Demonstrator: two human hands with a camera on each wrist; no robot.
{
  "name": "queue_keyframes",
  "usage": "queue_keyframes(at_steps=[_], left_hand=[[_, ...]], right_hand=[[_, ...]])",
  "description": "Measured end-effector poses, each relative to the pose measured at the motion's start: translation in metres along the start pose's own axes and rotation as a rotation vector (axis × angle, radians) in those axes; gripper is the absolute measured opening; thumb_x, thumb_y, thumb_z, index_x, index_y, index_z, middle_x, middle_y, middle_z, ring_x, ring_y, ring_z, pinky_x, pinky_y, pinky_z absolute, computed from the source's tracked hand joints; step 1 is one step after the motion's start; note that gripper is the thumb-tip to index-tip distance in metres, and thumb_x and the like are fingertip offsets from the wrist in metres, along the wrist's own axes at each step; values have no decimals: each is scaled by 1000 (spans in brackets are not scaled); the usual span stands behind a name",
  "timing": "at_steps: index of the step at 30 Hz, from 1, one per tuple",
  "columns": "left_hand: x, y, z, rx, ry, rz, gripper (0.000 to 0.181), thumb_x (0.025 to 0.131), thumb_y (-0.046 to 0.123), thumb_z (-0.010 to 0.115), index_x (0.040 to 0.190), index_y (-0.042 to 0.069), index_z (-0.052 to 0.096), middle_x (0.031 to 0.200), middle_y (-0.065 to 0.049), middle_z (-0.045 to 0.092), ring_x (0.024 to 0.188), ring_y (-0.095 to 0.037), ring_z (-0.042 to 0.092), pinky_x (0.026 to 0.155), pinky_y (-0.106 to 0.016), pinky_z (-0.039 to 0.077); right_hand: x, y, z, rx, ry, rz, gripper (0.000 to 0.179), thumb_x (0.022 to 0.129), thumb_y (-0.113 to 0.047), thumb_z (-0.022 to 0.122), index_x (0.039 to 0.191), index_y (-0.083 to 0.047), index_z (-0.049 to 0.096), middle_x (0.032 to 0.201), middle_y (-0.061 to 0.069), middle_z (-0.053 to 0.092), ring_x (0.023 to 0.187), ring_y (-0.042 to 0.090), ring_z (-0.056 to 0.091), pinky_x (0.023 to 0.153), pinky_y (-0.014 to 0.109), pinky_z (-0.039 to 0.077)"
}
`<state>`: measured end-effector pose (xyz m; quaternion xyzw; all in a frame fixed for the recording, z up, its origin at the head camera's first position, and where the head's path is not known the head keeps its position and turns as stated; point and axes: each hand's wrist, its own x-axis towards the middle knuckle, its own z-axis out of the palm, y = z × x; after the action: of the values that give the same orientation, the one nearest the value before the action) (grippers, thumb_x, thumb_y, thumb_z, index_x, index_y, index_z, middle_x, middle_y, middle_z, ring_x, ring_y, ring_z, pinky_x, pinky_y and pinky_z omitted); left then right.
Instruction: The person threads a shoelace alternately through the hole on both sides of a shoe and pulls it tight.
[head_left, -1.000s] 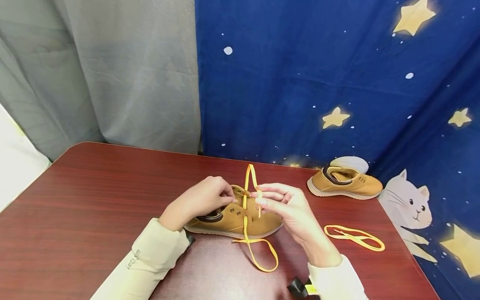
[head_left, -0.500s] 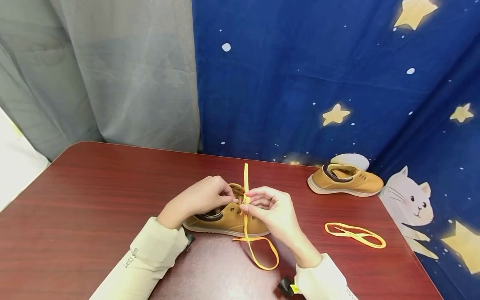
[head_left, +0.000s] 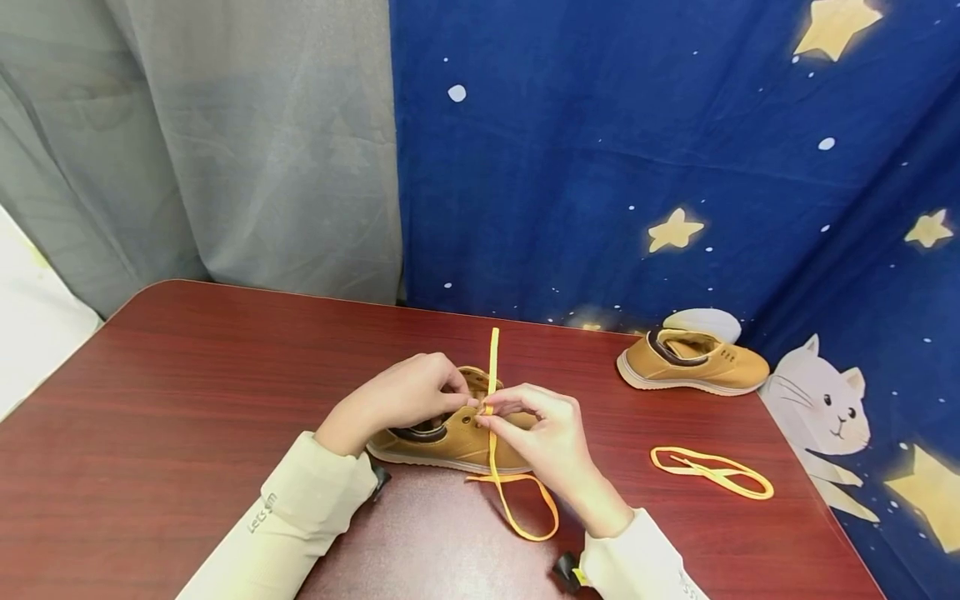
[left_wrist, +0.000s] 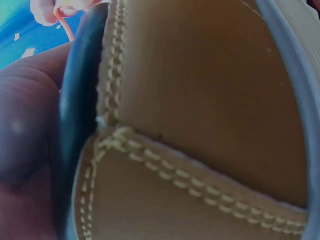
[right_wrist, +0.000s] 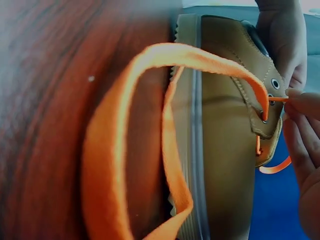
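Note:
A tan low shoe [head_left: 450, 450] with a dark collar stands on the table, toe to the right. My left hand [head_left: 405, 402] grips its upper beside the eyelets; the thumb [left_wrist: 22, 125] lies along the padded collar in the left wrist view. With thumb and forefinger, my right hand [head_left: 553, 442] pinches a yellow shoelace [head_left: 492, 354] near the eyelet flap. In the right wrist view the lace [right_wrist: 102, 150] looks orange and passes through the eyelet nearest the toe, its pinched end at the neighbouring eyelet. Whether the tip is inside that hole cannot be told.
A second tan shoe [head_left: 693, 367], without a lace, stands at the back right corner. Nearer me, a coiled yellow lace [head_left: 716, 473] lies on the reddish-brown table [head_left: 187, 375]. Grey and blue curtains [head_left: 525, 167] hang behind, and a cat figure [head_left: 821, 408] shows at the right edge.
My right hand has moved left with the lace end, from above the toe to the eyelets. The far lace end now stands upright instead of looping over. My left hand has stayed put.

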<state>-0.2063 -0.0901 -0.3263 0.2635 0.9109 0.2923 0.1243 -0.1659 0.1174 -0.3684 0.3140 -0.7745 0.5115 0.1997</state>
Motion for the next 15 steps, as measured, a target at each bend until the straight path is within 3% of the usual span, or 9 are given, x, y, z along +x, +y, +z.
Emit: queue_keyframes(at_steps=[6,15], left_hand=[[0,0,0,7,-9,8,27,95,19,65,70,22,72,49,11,51,48,-5,48,53,-23,35],[-1,1,-2,8,-20,14,25,95,19,64,72,22,73,50,12,48,49,-4,44,53,-23,34]], right_hand=[[0,4,-3,-50,-17,-103,18,76,-3,86,91,-11,79,82,3,77,72,11,72,67,23,57],[4,9,-9,-41,-120,-244,23,74,6,84,89,-10,78,79,2,77,72,10,72,66,23,58]])
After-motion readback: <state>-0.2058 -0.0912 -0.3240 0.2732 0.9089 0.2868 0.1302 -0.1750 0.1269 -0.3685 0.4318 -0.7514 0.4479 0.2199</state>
